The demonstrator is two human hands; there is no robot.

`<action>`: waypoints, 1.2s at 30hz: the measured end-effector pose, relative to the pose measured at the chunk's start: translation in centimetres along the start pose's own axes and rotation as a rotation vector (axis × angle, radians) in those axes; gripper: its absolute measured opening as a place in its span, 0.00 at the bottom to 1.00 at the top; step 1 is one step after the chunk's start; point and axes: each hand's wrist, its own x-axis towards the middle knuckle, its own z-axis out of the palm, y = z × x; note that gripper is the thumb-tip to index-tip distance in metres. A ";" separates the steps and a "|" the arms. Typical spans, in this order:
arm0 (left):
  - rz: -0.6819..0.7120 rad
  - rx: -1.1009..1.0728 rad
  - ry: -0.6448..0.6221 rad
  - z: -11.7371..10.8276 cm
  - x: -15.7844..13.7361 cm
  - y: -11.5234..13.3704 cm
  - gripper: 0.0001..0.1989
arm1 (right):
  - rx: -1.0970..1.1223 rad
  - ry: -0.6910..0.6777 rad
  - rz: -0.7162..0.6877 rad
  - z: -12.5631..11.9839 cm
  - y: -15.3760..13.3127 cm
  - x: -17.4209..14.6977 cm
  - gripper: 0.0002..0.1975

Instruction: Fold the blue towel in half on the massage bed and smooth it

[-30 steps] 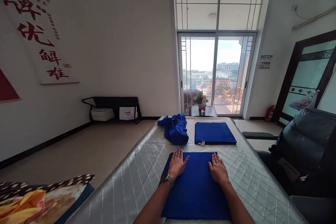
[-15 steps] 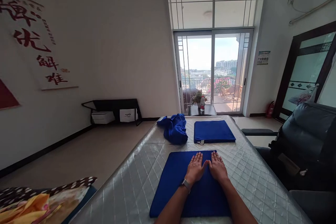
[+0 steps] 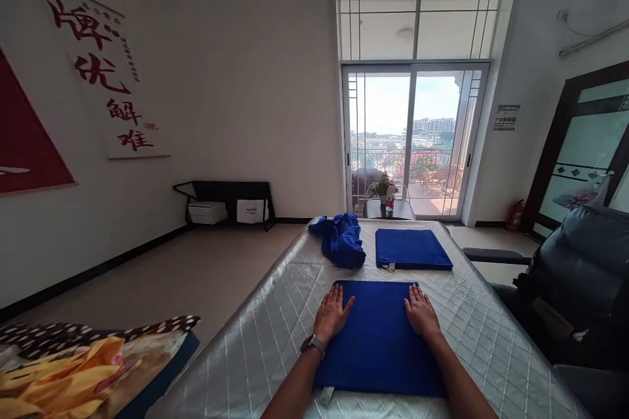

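Observation:
A flat, folded blue cloth (image 3: 376, 340) lies on the silver quilted mattress (image 3: 255, 347) in front of me. My left hand (image 3: 332, 314) rests flat on its far left edge, fingers stretched out, with a watch on the wrist. On the far right edge lies my right hand (image 3: 421, 311), likewise flat with fingers extended. A small white tag (image 3: 326, 395) sticks out at the cloth's near left corner. Beyond it, a second folded blue cloth (image 3: 413, 249) sits at the far right, and a crumpled blue cloth (image 3: 344, 242) lies at the far left.
Patterned bedding (image 3: 93, 366) is at the lower left. A dark armchair (image 3: 580, 275) stands to the right. Behind the mattress, a small table (image 3: 400, 211) bears a plant and a bottle (image 3: 390, 198), before glass sliding doors. A black bench (image 3: 223, 191) is by the wall.
My left hand has moved left from the middle to the left edge of the cloth. My right hand stays near the right edge. The white tag now shows, and the view has shifted left.

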 end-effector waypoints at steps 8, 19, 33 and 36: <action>-0.009 -0.035 0.038 -0.9 -0.5 0.6 0.40 | -0.082 0.022 0.009 -1.2 -0.8 -2.3 0.33; -0.031 0.039 0.032 -1.4 -0.2 1.4 0.38 | -0.015 0.019 0.003 -0.2 -0.8 -5.9 0.33; 0.362 -0.241 -0.043 1.3 -4.1 18.5 0.35 | -0.065 0.017 -0.042 0.3 -0.1 -5.8 0.32; 0.326 -0.223 -0.068 0.8 -4.4 16.2 0.36 | -0.073 0.019 -0.032 0.2 -0.2 -5.7 0.32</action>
